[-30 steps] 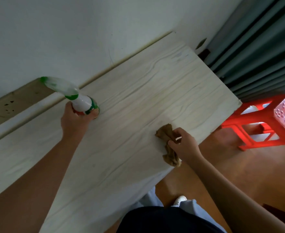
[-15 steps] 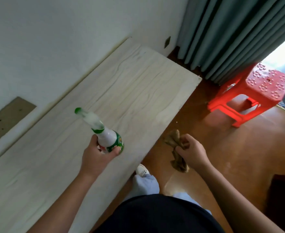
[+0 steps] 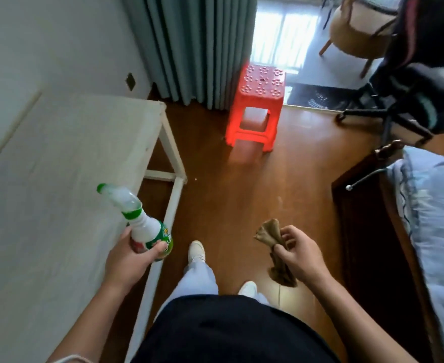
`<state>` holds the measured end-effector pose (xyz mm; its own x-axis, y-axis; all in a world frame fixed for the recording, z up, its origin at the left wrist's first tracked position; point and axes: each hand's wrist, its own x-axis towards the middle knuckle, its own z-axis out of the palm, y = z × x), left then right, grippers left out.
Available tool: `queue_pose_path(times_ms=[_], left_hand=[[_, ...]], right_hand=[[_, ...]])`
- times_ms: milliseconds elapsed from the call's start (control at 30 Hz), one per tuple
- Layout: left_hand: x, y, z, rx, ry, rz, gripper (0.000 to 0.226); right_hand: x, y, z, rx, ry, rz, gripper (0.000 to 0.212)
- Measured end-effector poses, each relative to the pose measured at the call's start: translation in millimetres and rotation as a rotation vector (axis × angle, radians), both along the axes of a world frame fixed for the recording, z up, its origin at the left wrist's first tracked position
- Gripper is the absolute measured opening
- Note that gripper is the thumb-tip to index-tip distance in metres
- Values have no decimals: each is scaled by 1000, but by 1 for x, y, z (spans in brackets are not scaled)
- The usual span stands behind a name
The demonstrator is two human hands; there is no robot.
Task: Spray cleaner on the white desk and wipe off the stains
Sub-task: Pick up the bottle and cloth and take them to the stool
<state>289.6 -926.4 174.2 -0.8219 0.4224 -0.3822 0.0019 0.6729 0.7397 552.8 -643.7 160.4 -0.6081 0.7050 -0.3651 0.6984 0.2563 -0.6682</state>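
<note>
Closest in, the left hand curls its fingers and thumb round the body of a white plastic spray bottle with a green label and green nozzle. The bottle is held tilted, its nozzle pointing up and to the left over the front edge of the white wood-grain tabletop. Level with it, the right hand pinches a crumpled brown cloth between thumb and fingers. This hand is out over the brown wooden floor and well apart from the tabletop. The tabletop lies to the left of both hands, with its long axis running away from the person along the white wall. The left hand with the bottle is therefore the nearer one, and the cloth would have to cross leftward before any wiping. The surface is too blurred to tell whether any stains show on it. Judging from this, neither hand is working on the tabletop at this moment. Farther off, a red plastic stool stands on the floor beyond the tabletop's far end, in front of grey-green curtains.
</note>
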Motion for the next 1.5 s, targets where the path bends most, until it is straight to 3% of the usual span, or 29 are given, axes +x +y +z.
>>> queue_pose_path(times_ms=[233,600,1067,1233,1500], left_hand=[[19,38,0,-89,36,-155,60],[-9,122,-7,-96,-7,-202,56],[-49,373,-1,-65,-21,-504,67],[-56,442,-3,-71,-28,-469,69],[-74,497,-2,-68,-35,-248,66]], right_hand=[[70,13,8,27,-2,-143,19],[25,94,14,28,77,-191,20],[40,225,3,49,-37,-449,23],[25,305,-12,25,-2,-449,25],[-53,429,3,-30,98,-240,23]])
